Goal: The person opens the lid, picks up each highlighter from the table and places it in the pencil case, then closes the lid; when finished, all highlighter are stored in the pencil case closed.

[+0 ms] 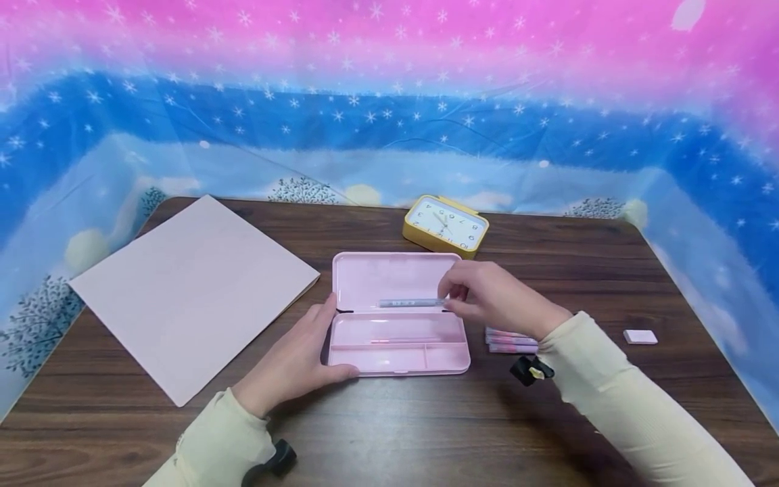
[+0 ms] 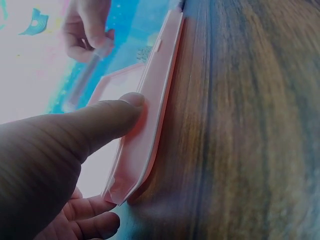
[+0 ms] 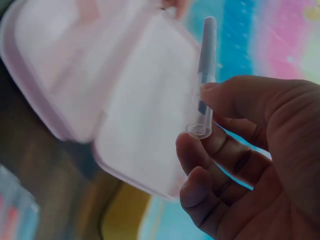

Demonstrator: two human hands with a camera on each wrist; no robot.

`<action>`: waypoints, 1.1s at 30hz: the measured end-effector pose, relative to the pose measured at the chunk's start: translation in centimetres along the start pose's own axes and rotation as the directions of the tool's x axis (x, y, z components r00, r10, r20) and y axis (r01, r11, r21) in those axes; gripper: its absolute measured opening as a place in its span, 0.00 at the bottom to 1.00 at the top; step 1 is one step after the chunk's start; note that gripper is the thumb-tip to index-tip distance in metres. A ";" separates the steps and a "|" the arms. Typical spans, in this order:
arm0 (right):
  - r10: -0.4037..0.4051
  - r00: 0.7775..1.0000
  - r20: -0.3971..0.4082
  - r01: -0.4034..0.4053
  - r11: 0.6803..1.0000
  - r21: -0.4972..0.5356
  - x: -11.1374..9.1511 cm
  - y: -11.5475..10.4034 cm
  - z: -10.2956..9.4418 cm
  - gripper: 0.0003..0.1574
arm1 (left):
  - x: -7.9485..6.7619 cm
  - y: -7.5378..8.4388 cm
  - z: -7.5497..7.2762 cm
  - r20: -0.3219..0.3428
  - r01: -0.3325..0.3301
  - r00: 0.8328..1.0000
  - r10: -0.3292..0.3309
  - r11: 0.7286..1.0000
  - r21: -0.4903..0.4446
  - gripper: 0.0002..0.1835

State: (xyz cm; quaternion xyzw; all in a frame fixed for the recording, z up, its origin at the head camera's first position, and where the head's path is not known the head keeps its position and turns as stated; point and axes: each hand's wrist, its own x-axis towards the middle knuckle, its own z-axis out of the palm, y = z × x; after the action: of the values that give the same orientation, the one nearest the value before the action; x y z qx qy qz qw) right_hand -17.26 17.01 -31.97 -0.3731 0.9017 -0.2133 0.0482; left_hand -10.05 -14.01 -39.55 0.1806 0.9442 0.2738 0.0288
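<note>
A pink pencil case (image 1: 377, 360) lies with its lid (image 1: 389, 274) folded back on the table. My left hand (image 1: 298, 358) holds its left end, thumb against the front wall (image 2: 150, 120) and fingers around the side. Above the lid, my right hand (image 1: 487, 294) pinches a slim grey pen (image 1: 406, 303) by its end between thumb and fingers. In the right wrist view that end of the pen (image 3: 206, 55) is a clear cap. A thin pink line (image 1: 404, 341) shows in the long back compartment; I cannot tell whether it is an object or a reflection.
Several pink pens (image 1: 511, 343) lie by the right forearm, partly covered by it. A white eraser (image 1: 640, 337) sits farther right. Behind the case is a yellow alarm clock (image 1: 447, 223); a large pale square board (image 1: 195, 297) lies left on the wooden table (image 1: 389, 433).
</note>
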 end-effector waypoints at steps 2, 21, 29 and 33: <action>-0.022 1.000 0.014 0.022 1.000 -0.008 0.3 0.0 0.9 0.05 | 0.0 0.0 0.0 0.001 0.001 1.000 -0.001 1.000 -0.003 0.62; 0.056 0.987 0.152 -0.055 0.998 -0.012 0.4 -0.1 4.8 0.04 | 0.0 0.0 -0.1 0.017 0.016 1.000 -0.016 1.000 -0.009 0.62; 0.048 0.987 0.152 -0.043 0.998 -0.040 0.2 -0.1 4.8 0.07 | -0.1 -0.1 0.0 0.013 0.015 1.000 -0.015 1.000 -0.007 0.62; 0.048 0.987 0.151 -0.042 0.998 -0.039 0.2 -0.1 4.7 0.08 | -0.1 -0.1 0.1 0.009 0.011 1.000 -0.011 1.000 -0.005 0.62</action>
State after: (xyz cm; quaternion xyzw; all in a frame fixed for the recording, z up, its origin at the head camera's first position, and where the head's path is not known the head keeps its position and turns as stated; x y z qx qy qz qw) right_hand -16.14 15.19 -36.19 -0.3686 0.9072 -0.1672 0.1146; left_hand -10.01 -14.11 -39.66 0.1766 0.9444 0.2752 0.0353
